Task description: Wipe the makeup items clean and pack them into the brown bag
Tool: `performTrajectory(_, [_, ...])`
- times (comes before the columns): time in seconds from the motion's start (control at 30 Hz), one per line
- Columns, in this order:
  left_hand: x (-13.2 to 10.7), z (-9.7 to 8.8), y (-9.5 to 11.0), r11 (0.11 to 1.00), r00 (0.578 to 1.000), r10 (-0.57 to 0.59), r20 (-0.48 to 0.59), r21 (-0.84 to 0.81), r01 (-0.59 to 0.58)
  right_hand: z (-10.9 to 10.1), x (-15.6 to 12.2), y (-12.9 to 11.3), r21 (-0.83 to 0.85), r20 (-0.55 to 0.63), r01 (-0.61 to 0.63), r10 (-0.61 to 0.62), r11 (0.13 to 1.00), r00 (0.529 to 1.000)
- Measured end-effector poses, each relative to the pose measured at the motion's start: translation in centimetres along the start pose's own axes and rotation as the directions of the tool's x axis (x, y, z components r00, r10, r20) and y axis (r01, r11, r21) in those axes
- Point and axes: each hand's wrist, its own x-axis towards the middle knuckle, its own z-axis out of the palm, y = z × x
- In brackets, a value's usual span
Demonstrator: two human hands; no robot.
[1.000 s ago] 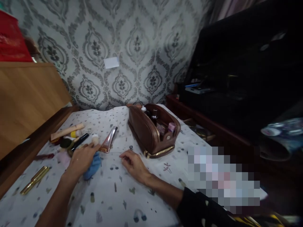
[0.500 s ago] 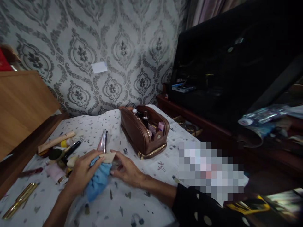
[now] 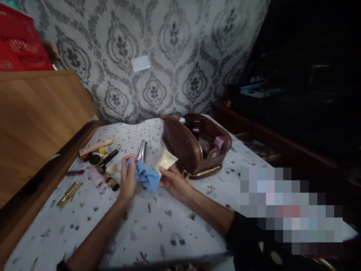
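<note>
My left hand is closed on a crumpled blue cloth, which hangs toward my right hand. Between thumb and fingers, my right hand grips a cream-coloured squeeze tube, its flat end tilted up and to the right. The tube's lower end is hidden behind the cloth and fingers. Just beyond the cloth lies a shiny silver-pink tube. Behind my right hand stands an open brown toiletry bag holding several cosmetics, among them a pink-capped item.
Several cosmetics lie left of my hands: a gold tube, a pale pink bottle, a small dark bottle and a long beige tube. A wooden cabinet borders the patterned tablecloth; a dark screen stands right.
The cream tube has turned, and more of it now shows above my right hand. The cloth now stretches sideways between my hands instead of hanging down. The view has shifted left.
</note>
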Motion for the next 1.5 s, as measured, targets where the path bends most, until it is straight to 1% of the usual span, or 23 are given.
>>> performTrajectory(0.03, [-0.6, 0.5, -0.1, 0.997, 0.994, 0.072, 0.080, 0.004, -0.073, 0.0, 0.0, 0.0, 0.027, -0.014, -0.003, 0.004, 1.000, 1.000])
performTrajectory(0.07, [-1.3, 0.9, -0.2, 0.987, 0.972, 0.157, 0.176, 0.016, -0.163, 0.0, -0.1, 0.0, 0.044, -0.029, -0.003, 0.004, 0.999, 1.000])
performTrajectory(0.13, [-2.4, 1.8, -0.3, 0.936, 0.881, 0.308, 0.358, 0.054, -0.348, -0.1, -0.1, 0.0, 0.044, -0.057, -0.004, 0.007, 0.999, 0.998])
performTrajectory(0.17, [-2.8, 2.0, -0.4, 0.905, 0.837, 0.349, 0.422, 0.080, -0.418, -0.2, -0.1, -0.1, 0.033, -0.069, -0.011, 0.013, 0.999, 0.998])
performTrajectory(0.2, [-3.0, 2.2, -0.5, 0.878, 0.806, 0.369, 0.463, 0.111, -0.466, -0.2, -0.1, -0.1, 0.023, -0.082, -0.020, 0.022, 1.000, 0.996])
performTrajectory(0.23, [-3.1, 2.3, -0.7, 0.857, 0.790, 0.375, 0.485, 0.145, -0.495, -0.3, -0.1, -0.2, 0.015, -0.090, -0.029, 0.030, 0.999, 0.995])
performTrajectory(0.33, [-2.9, 2.1, -0.9, 0.816, 0.782, 0.377, 0.496, 0.222, -0.534, -0.2, -0.2, -0.6, 0.000, -0.099, -0.031, 0.031, 1.000, 0.995])
performTrajectory(0.53, [-2.6, 1.4, -1.6, 0.719, 0.766, 0.444, 0.465, 0.326, -0.614, 0.1, -0.4, -0.6, -0.043, -0.132, -0.018, 0.012, 0.999, 0.991])
performTrajectory(0.63, [-2.5, 1.1, -1.8, 0.700, 0.747, 0.487, 0.453, 0.308, -0.644, 0.1, -0.5, -0.5, -0.046, -0.111, -0.050, 0.045, 0.998, 0.993])
performTrajectory(0.7, [-2.5, 0.8, -1.5, 0.722, 0.745, 0.505, 0.436, 0.259, -0.641, 0.0, -0.5, -0.5, -0.028, -0.083, -0.058, 0.056, 0.998, 0.995])
performTrajectory(0.73, [-2.5, 0.8, -1.3, 0.748, 0.758, 0.497, 0.422, 0.233, -0.621, -0.1, -0.5, -0.5, -0.012, -0.070, -0.058, 0.057, 0.998, 0.996])
performTrajectory(0.8, [-2.6, 0.7, -0.7, 0.831, 0.818, 0.423, 0.390, 0.194, -0.522, -0.2, -0.5, -0.5, 0.024, -0.049, -0.055, 0.057, 0.998, 0.997])
performTrajectory(0.87, [-2.7, 0.7, 0.0, 0.920, 0.893, 0.277, 0.355, 0.170, -0.352, -0.4, -0.3, -0.4, 0.061, -0.025, -0.056, 0.057, 0.997, 0.998])
performTrajectory(0.9, [-2.7, 0.7, 0.2, 0.953, 0.921, 0.199, 0.335, 0.150, -0.261, -0.5, -0.2, -0.4, 0.077, -0.013, -0.050, 0.051, 0.996, 0.999])
performTrajectory(0.97, [-2.5, 0.8, 0.3, 0.992, 0.953, 0.066, 0.297, 0.084, -0.095, -0.5, -0.2, -0.4, 0.086, 0.004, -0.032, 0.032, 0.996, 0.999])
performTrajectory(1.03, [-2.2, 1.0, 0.1, 0.999, 0.958, -0.039, 0.285, -0.014, 0.045, -0.5, -0.2, -0.5, 0.066, 0.009, 0.006, -0.007, 0.998, 1.000])
performTrajectory(1.1, [-1.9, 1.2, -0.3, 0.972, 0.938, -0.148, 0.314, -0.128, 0.196, -0.5, -0.3, -0.7, 0.022, 0.015, 0.045, -0.045, 0.999, 0.999])
performTrajectory(1.2, [-1.6, 1.7, -0.5, 0.854, 0.861, -0.331, 0.386, -0.266, 0.448, -0.5, -0.4, -0.9, -0.076, 0.009, 0.065, -0.065, 0.995, 0.998])
performTrajectory(1.27, [-1.6, 2.0, -0.3, 0.771, 0.817, -0.415, 0.401, -0.322, 0.549, -0.6, -0.4, -1.0, -0.139, -0.009, 0.056, -0.057, 0.989, 0.998])
performTrajectory(1.3, [-1.6, 2.1, -0.3, 0.747, 0.811, -0.432, 0.396, -0.346, 0.567, -0.6, -0.4, -1.0, -0.166, -0.017, 0.052, -0.056, 0.985, 0.998])
performTrajectory(1.37, [-1.6, 2.2, -0.2, 0.737, 0.824, -0.422, 0.379, -0.385, 0.555, -0.6, -0.4, -1.2, -0.201, -0.036, 0.058, -0.067, 0.978, 0.997])
performTrajectory(1.43, [-1.6, 2.0, -0.1, 0.764, 0.851, -0.384, 0.359, -0.394, 0.511, -0.6, -0.3, -1.5, -0.216, -0.059, 0.084, -0.099, 0.973, 0.993])
performTrajectory(1.5, [-1.5, 1.6, -0.1, 0.822, 0.888, -0.326, 0.325, -0.365, 0.436, -0.6, -0.2, -1.8, -0.210, -0.077, 0.111, -0.129, 0.971, 0.989])
